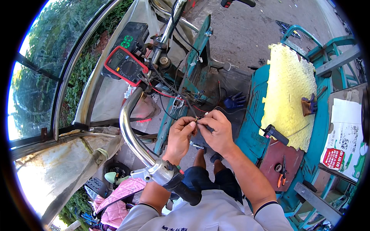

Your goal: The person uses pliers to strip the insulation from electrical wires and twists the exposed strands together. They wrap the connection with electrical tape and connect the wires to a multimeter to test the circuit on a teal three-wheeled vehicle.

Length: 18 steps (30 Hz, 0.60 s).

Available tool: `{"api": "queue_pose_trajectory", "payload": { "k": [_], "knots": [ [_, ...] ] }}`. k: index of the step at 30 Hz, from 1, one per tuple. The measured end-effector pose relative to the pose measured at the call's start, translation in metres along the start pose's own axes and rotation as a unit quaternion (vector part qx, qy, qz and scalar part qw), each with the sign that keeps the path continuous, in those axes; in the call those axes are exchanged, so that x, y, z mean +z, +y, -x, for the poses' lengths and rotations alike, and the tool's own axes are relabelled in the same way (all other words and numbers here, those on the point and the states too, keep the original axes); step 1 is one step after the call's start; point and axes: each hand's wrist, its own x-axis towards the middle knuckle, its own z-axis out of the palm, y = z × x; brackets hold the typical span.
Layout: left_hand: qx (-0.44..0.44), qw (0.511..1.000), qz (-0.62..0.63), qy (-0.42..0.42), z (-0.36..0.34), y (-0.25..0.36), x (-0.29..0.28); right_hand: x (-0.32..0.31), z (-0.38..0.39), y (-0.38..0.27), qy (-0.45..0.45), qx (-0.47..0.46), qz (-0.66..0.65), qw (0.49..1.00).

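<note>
Both hands meet over the floor of a small vehicle, fingertips close together on thin electrical wires (pixel 197 119). My left hand (pixel 179 138) pinches a wire end between thumb and forefinger. Opposite it, my right hand (pixel 218 132) has its fingers closed on the dark wires as well. The fingers hide the exact joint. Beyond the hands, more wires and connectors (pixel 196 94) hang from the teal frame. A red-edged multimeter (pixel 126 66) rests against the handlebar's dash, its leads running down toward the wiring.
A chrome handlebar (pixel 133 127) curves close by my left arm. To the right, a yellow mat (pixel 287 88) lies on the teal seat with a loose handlebar grip (pixel 275 134), a glove (pixel 309 106), pliers (pixel 282 174) and tape (pixel 278 167). Another glove (pixel 234 101) lies on the floor.
</note>
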Motion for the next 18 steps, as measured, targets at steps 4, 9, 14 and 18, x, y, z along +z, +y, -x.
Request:
{"api": "queue_pose_trajectory", "payload": {
  "k": [4,9,14,18],
  "knots": [
    [-0.001,1.0,0.017,-0.003,0.002,0.0,-0.002,-0.001,0.0,-0.004,0.005,-0.044,0.069,0.997],
    [-0.017,0.998,0.043,-0.038,0.004,0.004,-0.006,0.0,0.001,-0.002,0.018,-0.065,0.102,0.993],
    [0.012,0.998,-0.019,-0.062,0.019,0.012,0.005,-0.001,0.004,0.006,0.014,0.017,0.004,1.0],
    [0.045,0.998,-0.006,-0.041,0.019,0.011,0.004,0.002,0.006,-0.001,-0.007,0.116,-0.11,0.987]
  ]
}}
